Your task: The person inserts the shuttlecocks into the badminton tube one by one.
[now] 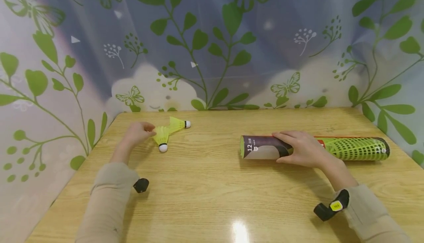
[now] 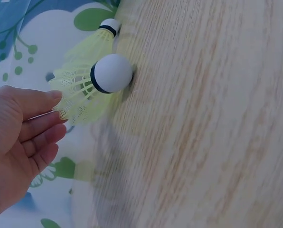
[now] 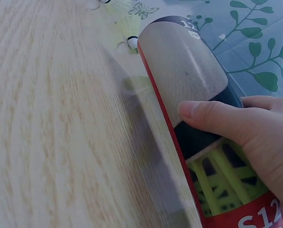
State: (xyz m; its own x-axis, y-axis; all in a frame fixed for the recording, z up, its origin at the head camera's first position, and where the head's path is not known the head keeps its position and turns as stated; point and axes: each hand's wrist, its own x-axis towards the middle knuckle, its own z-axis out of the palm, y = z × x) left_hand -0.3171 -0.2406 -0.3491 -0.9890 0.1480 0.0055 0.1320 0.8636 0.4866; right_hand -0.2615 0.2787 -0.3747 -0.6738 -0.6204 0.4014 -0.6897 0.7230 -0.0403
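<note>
Two yellow shuttlecocks with white heads lie together at the table's back left. My left hand (image 1: 138,132) has its thumb and forefinger at the skirt rim of the nearer shuttlecock (image 2: 112,73), pinching its edge. The farther shuttlecock (image 1: 179,124) lies just behind, overlapped by the nearer one in the left wrist view. On the right, my right hand (image 1: 306,149) grips a shuttlecock tube (image 1: 356,149) lying lengthwise across the table, thumb on the near side and fingers over the top. The tube's left end (image 1: 242,147) shows light green; its middle is hidden under the hand.
The wooden table (image 1: 205,184) has its back edge against a curtain (image 1: 212,52) printed with leaves and butterflies. Dark wrist-worn cameras sit at the left cuff (image 1: 141,185) and the right cuff (image 1: 331,205). A bright reflection lies on the near tabletop.
</note>
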